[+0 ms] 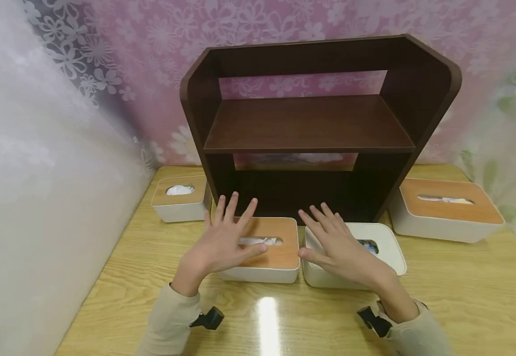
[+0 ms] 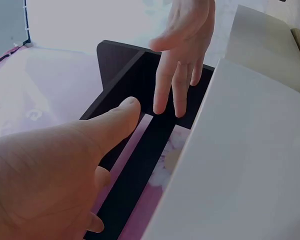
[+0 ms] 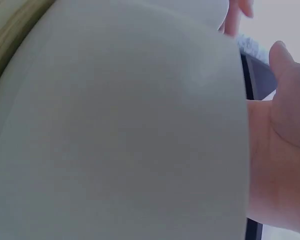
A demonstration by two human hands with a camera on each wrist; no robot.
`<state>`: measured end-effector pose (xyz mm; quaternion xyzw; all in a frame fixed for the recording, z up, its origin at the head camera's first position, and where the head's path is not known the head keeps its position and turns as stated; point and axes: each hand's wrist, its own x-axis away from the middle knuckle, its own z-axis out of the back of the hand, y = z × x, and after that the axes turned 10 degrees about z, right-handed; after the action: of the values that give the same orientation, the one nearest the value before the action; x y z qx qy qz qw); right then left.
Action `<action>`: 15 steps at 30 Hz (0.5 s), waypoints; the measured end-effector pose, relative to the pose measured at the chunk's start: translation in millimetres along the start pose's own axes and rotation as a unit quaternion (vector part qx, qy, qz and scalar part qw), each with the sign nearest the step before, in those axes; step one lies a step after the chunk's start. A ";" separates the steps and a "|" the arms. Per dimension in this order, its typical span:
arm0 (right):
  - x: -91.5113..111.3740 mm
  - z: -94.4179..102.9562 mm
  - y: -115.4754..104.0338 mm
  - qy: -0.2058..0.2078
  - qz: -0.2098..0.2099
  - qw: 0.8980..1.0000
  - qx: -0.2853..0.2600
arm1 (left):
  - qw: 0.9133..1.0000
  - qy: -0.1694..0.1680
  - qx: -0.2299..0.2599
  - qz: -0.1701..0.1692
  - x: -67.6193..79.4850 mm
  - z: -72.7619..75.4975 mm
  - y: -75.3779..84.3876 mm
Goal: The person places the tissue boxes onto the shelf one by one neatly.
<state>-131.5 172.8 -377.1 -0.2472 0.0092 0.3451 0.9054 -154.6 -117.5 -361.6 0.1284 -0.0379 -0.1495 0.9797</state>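
My left hand (image 1: 224,242) is spread flat, fingers straight, over a white tissue box with an orange-brown wooden lid (image 1: 280,257). White tissue shows in that lid's slot. To its right, my right hand (image 1: 340,247) is held likewise with straight fingers above an all-white tissue box (image 1: 389,254), whose slot shows something blue inside. Neither hand grips anything. In the left wrist view, the near box's pale side (image 2: 240,160) fills the right part, beside the left hand (image 2: 60,160). The white box's side (image 3: 120,125) hides much of the right wrist view; the right hand (image 3: 280,155) shows past its edge.
A dark brown two-tier shelf (image 1: 306,123) stands behind the two boxes, against a pink floral wall. A smaller wood-lidded tissue box (image 1: 182,212) sits left of the shelf, a larger one (image 1: 449,227) to its right. All stand on a wood-grain table (image 1: 128,296).
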 end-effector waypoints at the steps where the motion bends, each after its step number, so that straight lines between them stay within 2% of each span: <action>1: -0.8 -1.0 -1.6 -0.001 0.004 1.000 -0.002 | 1.000 -0.004 0.004 0.003 0.2 0.6 -0.4; 8: -1.9 -10.7 -14.7 -0.009 0.029 1.000 0.003 | 0.998 -0.044 0.037 0.034 1.7 4.1 -6.4; 15: -3.9 -20.2 -23.3 -0.020 0.053 0.997 0.055 | 0.994 -0.065 0.073 0.051 1.4 6.3 -17.4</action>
<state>-116.7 146.2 -383.8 -0.1893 0.0234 0.3962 0.8982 -158.9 -135.5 -360.0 0.1872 -0.1184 -0.1046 0.9696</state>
